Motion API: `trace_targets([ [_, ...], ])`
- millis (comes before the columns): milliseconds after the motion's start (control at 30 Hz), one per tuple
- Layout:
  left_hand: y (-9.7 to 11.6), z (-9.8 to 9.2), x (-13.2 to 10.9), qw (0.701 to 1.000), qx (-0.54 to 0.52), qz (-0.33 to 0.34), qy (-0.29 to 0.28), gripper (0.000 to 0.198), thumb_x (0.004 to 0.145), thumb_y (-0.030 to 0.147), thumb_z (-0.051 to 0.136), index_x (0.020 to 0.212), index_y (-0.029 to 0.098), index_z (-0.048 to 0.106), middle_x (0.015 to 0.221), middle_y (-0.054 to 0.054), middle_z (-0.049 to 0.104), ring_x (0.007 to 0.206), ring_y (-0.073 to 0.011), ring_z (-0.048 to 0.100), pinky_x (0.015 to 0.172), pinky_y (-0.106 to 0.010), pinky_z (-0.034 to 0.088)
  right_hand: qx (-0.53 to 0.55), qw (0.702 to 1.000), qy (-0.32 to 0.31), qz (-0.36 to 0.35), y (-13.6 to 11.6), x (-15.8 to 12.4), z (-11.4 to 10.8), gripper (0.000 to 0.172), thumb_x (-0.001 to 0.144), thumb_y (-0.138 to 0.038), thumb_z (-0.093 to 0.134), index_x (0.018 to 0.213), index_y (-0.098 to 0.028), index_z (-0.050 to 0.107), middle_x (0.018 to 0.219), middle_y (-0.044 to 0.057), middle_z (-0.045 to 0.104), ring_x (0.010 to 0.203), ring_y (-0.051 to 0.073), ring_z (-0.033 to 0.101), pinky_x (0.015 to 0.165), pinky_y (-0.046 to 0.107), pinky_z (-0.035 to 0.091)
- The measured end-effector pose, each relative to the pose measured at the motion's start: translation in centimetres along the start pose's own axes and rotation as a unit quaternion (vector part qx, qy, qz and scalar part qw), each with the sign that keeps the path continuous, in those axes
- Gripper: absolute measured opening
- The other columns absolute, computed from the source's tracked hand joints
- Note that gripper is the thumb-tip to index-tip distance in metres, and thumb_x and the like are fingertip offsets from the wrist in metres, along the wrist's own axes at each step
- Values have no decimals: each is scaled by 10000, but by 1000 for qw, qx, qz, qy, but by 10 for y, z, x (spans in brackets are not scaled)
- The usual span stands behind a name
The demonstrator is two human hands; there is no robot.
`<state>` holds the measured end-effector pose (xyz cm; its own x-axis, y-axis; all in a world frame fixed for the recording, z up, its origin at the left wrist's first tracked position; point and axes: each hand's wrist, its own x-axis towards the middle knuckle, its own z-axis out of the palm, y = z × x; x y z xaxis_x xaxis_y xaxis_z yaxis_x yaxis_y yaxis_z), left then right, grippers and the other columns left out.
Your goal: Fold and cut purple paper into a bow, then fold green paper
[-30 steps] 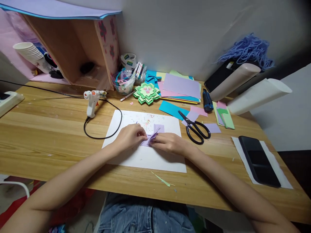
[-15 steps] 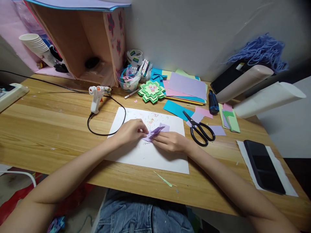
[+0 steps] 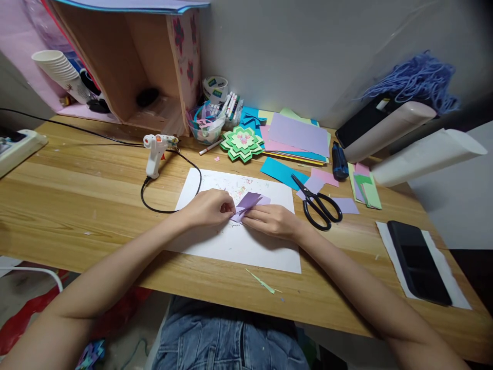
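A folded piece of purple paper is between my hands, with one flap standing up. My left hand pinches its left edge between thumb and fingertips. From the right, my right hand grips the lower part, its fingers pressed together and partly hidden by the paper. Both hands rest over a white sheet marked with small coloured specks. Black-handled scissors lie just right of my right hand, partly on purple scraps.
A white glue gun stands at the left, its black cord looping to the white sheet. Behind are a layered green paper flower, a stack of coloured paper and a bowl of scraps. A black phone lies at the right.
The upright purple flap has tilted and now shows more of its face. Both hands keep their hold in nearly the same place. The whole view has shifted slightly.
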<state>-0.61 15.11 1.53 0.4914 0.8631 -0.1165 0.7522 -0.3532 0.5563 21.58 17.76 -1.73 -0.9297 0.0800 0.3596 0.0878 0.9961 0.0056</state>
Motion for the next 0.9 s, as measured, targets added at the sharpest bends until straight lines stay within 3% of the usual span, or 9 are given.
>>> trace_targets([
  [100, 0, 1, 0, 1000, -11, -16, -5, 177, 730, 231, 543, 784, 179, 703, 752, -40, 685, 650, -140, 568, 562, -230, 359, -7, 1000, 15, 6, -2, 1, 2, 236, 889, -85, 387, 875, -157, 612, 760, 48, 657, 688, 143, 582, 572, 271, 460],
  [200, -1, 1, 1, 999, -28, -31, -11, 181, 737, 246, 552, 794, 176, 709, 752, -45, 696, 652, -144, 579, 558, -229, 355, 44, 992, 43, 106, -7, 5, 5, 175, 870, -145, 443, 813, -170, 607, 756, 46, 650, 682, 141, 570, 569, 264, 437],
  [300, -1, 0, 1, 998, -32, -46, -9, 211, 768, 301, 549, 804, 175, 715, 746, -51, 704, 640, -146, 582, 545, -232, 338, 107, 967, 62, 222, -12, 10, 5, 98, 824, -169, 499, 796, -173, 593, 753, 45, 631, 696, 150, 548, 594, 271, 424],
  [400, 1, -1, -1, 997, -48, -57, -15, 220, 764, 353, 572, 793, 198, 727, 737, -43, 712, 643, -149, 590, 543, -232, 332, 170, 940, 66, 289, -16, 14, 4, 55, 785, -144, 522, 777, -174, 567, 741, 35, 603, 710, 154, 521, 632, 280, 415],
  [567, 2, 2, -1, 994, -70, -86, 6, 174, 668, 345, 676, 756, 211, 741, 713, -33, 717, 647, -155, 603, 551, -233, 349, 219, 912, 74, 337, -20, 18, 4, 75, 765, -114, 516, 756, -186, 535, 734, 22, 562, 721, 158, 488, 663, 294, 393],
  [900, 1, 9, 0, 989, -97, -103, 31, 128, 691, 298, 656, 705, 199, 736, 695, -32, 718, 638, -151, 607, 567, -237, 368, 200, 893, 99, 390, -28, 21, 10, 68, 788, -166, 539, 730, -192, 515, 770, 29, 496, 774, 175, 464, 694, 321, 398],
])
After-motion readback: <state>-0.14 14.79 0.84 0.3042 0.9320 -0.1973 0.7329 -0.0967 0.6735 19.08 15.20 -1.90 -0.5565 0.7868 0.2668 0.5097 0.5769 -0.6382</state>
